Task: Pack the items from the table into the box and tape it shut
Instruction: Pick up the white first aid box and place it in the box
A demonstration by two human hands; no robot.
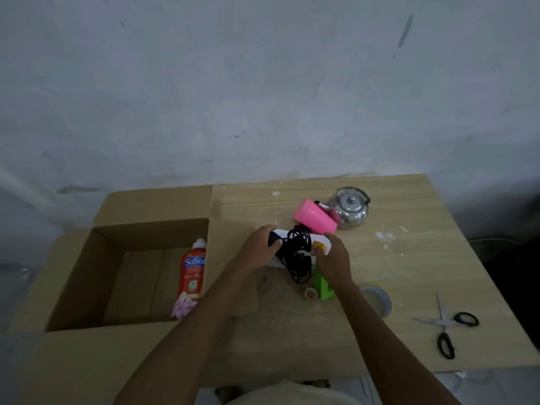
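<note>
While both hands, left hand (258, 248) and right hand (333, 258), have fingers closed on the white power strip (295, 249) at tabletop centre, its loose black cord (298, 267) could snag the box (87, 258) flap at 9 o'clock, likely spilling out.

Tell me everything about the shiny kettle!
The kettle is small, round and silvery, and looks like polished metal. It has a domed lid with a knob on top, a thin handle arching over it, and a spout pointing left. It stands upright on the wooden table near the far edge, by the wall. A pink cup lies on its side right against the spout side. Neither hand touches it; both are busy nearer with a corded thing.
</note>
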